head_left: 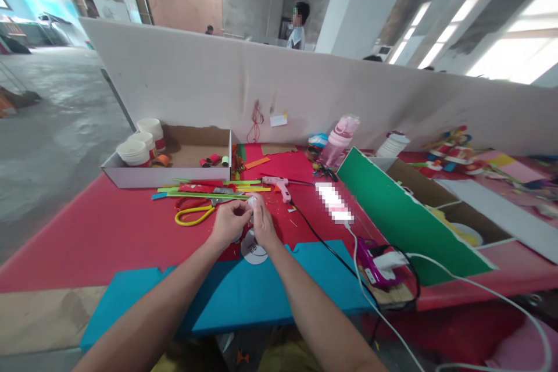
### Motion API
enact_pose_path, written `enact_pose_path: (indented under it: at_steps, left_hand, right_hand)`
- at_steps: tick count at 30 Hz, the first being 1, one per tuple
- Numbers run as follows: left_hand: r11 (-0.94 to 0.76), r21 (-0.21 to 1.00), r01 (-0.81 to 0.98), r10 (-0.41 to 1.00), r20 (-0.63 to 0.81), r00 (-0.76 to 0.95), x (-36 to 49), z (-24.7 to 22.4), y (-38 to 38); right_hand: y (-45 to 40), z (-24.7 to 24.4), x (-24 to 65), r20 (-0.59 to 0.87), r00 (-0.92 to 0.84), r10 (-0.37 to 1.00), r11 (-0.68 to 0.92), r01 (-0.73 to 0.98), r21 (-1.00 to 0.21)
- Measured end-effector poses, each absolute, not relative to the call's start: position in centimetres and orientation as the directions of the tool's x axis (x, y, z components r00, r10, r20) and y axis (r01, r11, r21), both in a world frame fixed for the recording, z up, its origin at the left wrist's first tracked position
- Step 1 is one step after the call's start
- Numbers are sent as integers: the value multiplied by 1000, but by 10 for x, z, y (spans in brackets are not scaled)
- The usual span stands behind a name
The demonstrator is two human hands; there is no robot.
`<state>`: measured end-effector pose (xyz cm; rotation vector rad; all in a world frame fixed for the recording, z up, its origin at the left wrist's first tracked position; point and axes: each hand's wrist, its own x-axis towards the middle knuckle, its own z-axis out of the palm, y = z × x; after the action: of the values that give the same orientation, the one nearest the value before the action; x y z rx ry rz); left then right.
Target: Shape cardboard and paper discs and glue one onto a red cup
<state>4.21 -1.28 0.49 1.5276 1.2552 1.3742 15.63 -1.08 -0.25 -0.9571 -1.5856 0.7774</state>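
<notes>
Close together over the near middle of the table are my left hand (230, 222) and my right hand (264, 224). Both close around a small white piece (251, 201), mostly hidden by the fingers, so its kind does not show. Just below them lies a white round disc (254, 250) with dark print. Yellow-handled scissors (194, 216) lie left of my left hand, beside a red-handled tool. Beyond my right hand rests a pink glue gun (281, 185) with a black cord. Green and yellow strips (209, 193) lie behind the left hand.
A cardboard box (168, 176) holds paper cups (136, 152) and small rolls. A green-sided box (405, 215) stands right, near a purple power strip (377, 264) with trailing cables. A pink bottle (340, 140) stands at the back. A blue board (279, 296) lies along the near edge.
</notes>
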Motion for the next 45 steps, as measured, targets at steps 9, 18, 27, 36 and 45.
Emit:
enact_pose_path:
  at_steps: [9,18,27,36,45]
  left_hand:
    - [-166,985,38,983,169,-72,45,1,-12]
    - [-164,986,25,984,165,-72,45,-1,-10]
    - [-160,987,7,984,160,-73,45,-2,-10]
    - [-151,988,-39,985,147,-87,44,-6,-7]
    - [-104,982,-161,993,93,-72,44,-9,-5]
  right_hand:
    - [-8,-5,156,406,-60,912,410,86,-908]
    - [-8,-5,156,402,-63,913,406,74,-911]
    - [-9,-4,156,416,-74,906,421,69,-904]
    - [-9,-4,157,398,-72,915,403,62,-913]
    - [-8,-6,157,397,-55,916,399,43,-916]
